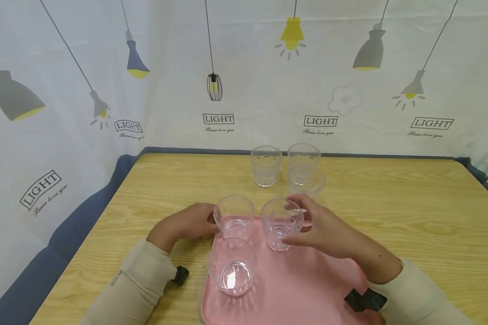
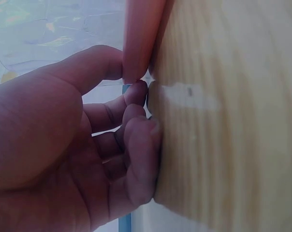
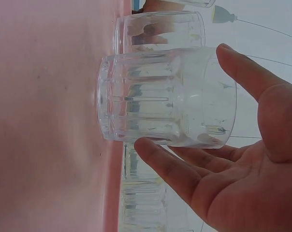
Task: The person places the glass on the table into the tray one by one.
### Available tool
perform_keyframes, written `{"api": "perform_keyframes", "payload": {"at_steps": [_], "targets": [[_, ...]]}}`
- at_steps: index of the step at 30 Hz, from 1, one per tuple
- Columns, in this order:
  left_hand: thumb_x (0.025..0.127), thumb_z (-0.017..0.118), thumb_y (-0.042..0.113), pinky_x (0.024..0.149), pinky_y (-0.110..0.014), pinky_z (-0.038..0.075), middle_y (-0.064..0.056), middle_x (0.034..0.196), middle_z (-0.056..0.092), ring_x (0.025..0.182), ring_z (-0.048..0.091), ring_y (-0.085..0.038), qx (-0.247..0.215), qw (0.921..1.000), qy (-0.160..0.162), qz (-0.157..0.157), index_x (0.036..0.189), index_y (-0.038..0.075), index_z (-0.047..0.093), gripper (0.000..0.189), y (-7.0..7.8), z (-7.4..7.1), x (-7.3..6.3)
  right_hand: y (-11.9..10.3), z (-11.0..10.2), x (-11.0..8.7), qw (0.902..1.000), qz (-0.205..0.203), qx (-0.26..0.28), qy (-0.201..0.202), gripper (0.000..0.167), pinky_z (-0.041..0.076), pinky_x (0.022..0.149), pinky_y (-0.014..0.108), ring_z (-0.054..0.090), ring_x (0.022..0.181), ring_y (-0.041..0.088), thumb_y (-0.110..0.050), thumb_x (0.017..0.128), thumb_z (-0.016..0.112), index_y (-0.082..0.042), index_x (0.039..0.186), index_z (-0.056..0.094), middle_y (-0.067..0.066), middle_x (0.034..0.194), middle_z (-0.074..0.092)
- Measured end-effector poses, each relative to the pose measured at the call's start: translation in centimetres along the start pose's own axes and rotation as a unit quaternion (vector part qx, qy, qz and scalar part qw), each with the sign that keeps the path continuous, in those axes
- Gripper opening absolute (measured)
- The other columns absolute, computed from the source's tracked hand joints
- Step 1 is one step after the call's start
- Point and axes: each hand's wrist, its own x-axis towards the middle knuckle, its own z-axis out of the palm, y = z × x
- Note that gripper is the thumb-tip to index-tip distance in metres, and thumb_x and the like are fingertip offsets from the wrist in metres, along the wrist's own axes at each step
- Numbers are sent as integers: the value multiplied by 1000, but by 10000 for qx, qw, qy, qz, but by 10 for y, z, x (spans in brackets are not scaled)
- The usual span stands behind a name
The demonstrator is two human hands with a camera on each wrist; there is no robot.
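On the pink tray [image 1: 301,289] stand three clear plastic cups: a front left one [image 1: 232,271], one behind it [image 1: 233,216], and one to the right [image 1: 282,225]. My right hand [image 1: 323,228] holds that right cup loosely from its right side, thumb in front and fingers around the back. In the right wrist view this cup [image 3: 155,99] is upright, its base at the tray surface. At the tray's far left corner is my left hand [image 1: 195,221]. The left wrist view shows thumb and fingertips pinching the tray edge [image 2: 138,43], with the other fingers curled against the tabletop.
Behind the tray are more clear cups: one at the left [image 1: 266,167], one at the right [image 1: 303,158], and one in front of it [image 1: 309,183]. They stand on the wood-grain table [image 1: 410,212]. A lamp-printed curtain [image 1: 260,90] surrounds the table's back and sides.
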Motion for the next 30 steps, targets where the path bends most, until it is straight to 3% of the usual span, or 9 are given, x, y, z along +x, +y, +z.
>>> {"api": "perform_keyframes", "payload": {"at_steps": [14, 23, 30], "targets": [[94, 68, 28, 51, -28, 51, -2, 77, 58, 51, 54, -14, -98, 9999, -51, -27, 96, 14, 60, 17, 5, -1, -4, 2, 1, 0, 9997, 49, -205, -91, 87, 50, 104, 47, 51, 133, 43, -30, 84, 81, -12, 151, 28, 20, 151, 43], [94, 69, 29, 51, -29, 52, -2, 78, 60, 52, 56, -14, -20, 10000, 37, 21, 98, 16, 62, 16, 1, 0, -1, -1, -1, -1, 9994, 56, -209, -257, 91, 54, 98, 46, 57, 124, 42, -31, 86, 79, -11, 155, 23, 23, 150, 42], [94, 69, 28, 52, -30, 52, -2, 80, 61, 53, 56, -15, -14, 10000, 28, 36, 98, 16, 62, 15, 0, 0, 1, -4, -5, -2, 9989, -6, -456, 61, 90, 51, 104, 48, 53, 131, 38, -33, 86, 79, -19, 156, 25, 18, 150, 46]]}}
